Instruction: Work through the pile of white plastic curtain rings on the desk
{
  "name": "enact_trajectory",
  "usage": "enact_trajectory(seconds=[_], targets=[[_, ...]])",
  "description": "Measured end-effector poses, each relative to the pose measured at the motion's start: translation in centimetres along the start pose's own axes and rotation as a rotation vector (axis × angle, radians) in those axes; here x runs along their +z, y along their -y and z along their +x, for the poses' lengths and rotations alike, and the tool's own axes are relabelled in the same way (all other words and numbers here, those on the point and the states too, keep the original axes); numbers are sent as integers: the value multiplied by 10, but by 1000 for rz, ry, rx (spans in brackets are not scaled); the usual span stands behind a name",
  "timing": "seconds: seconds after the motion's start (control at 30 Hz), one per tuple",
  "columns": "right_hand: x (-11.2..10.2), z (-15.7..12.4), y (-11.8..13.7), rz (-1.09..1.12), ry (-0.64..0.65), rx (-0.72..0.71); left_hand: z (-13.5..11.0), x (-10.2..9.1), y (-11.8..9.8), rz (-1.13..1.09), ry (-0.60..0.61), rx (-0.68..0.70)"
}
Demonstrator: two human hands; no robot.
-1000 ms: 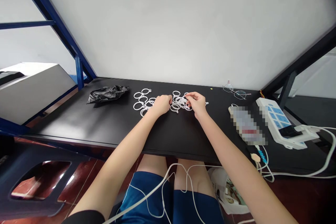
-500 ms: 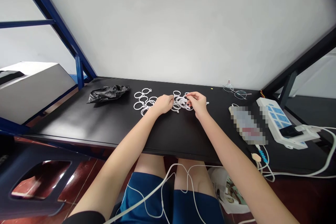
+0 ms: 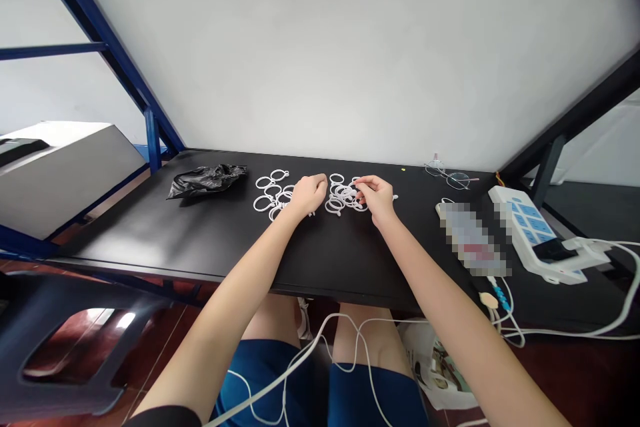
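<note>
Probably light, stiff and smooth, the rings (image 3: pixel 343 193) lie in two heaps on the counter (image 3: pixel 330 257), best pinched by one edge, my right hand (image 3: pixel 378 196) at one heap and my left hand (image 3: pixel 307 196) over the other (whether either's fingers (image 3: pixel 367 179) are clamped on any, I can't tell).

No txt or nos. legible

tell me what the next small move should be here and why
Probably have the right hand ease one loose from the right cluster of white curtain rings: its grip is at that cluster, where rings overlap and might snag. The left hand is by the left cluster. Whether the right hand already holds one is too small to tell.
</note>
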State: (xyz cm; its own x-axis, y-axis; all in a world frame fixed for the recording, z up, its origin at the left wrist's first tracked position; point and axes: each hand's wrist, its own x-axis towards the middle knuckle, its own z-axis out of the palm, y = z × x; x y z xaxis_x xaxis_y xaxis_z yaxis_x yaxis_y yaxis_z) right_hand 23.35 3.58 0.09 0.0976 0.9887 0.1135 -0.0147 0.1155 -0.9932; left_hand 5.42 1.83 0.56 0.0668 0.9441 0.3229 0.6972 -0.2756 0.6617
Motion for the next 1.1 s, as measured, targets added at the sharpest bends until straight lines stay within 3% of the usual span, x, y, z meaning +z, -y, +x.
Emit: enact_trajectory(seconds=[0.17, 0.4, 0.7, 1.1], targets=[[0, 0, 0, 2, 0, 0, 6, 2, 2, -362, -13, -125], [0, 0, 1, 3, 0, -12, 11, 3, 3, -799, 106, -323], [3, -2, 4, 31, 14, -24, 8, 1, -8, -981, 186, -446], [6, -9, 10, 19, 175, -78, 4, 3, -8, -1029, 270, -368]])
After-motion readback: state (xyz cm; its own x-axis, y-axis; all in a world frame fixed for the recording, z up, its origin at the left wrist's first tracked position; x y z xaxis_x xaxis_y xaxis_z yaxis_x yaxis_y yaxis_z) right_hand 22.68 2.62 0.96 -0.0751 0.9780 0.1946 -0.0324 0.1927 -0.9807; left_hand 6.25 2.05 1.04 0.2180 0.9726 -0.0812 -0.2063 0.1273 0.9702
